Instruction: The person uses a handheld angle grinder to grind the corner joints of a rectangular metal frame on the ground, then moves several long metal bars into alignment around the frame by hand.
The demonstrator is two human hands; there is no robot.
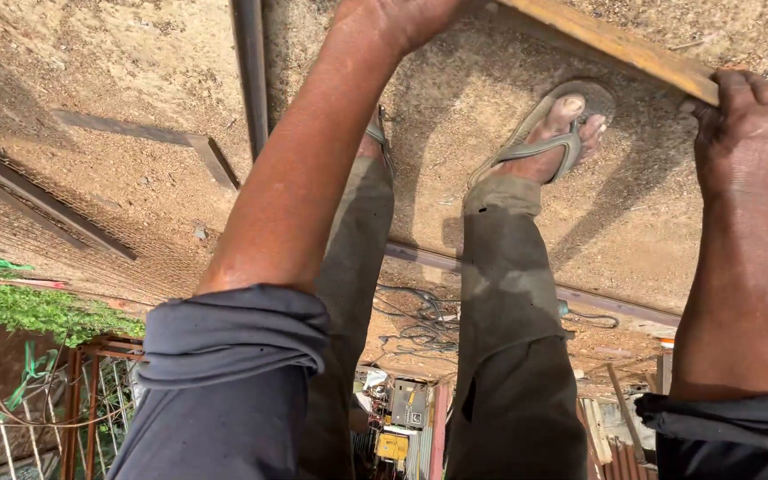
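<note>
A long wooden plank [633, 55] runs slantwise across the top right, above sandy ground. My right hand [748, 133] grips its edge with the fingers curled over the top. My left hand [397, 16] reaches to the plank's other end at the top edge of the view. Its fingers are cut off by the frame, so its hold is hidden. Both forearms are bare, with dark sleeves rolled up. Below the plank stand my legs in grey trousers, the right foot [555, 133] in a grey sandal.
A dark metal bar [251, 80] lies on the sand left of my legs, with flat steel strips [162, 138] further left. Tangled wires [420, 324], a yellow machine [393, 444], metal railings [91, 391] and green plants [37, 307] sit along the lower edge.
</note>
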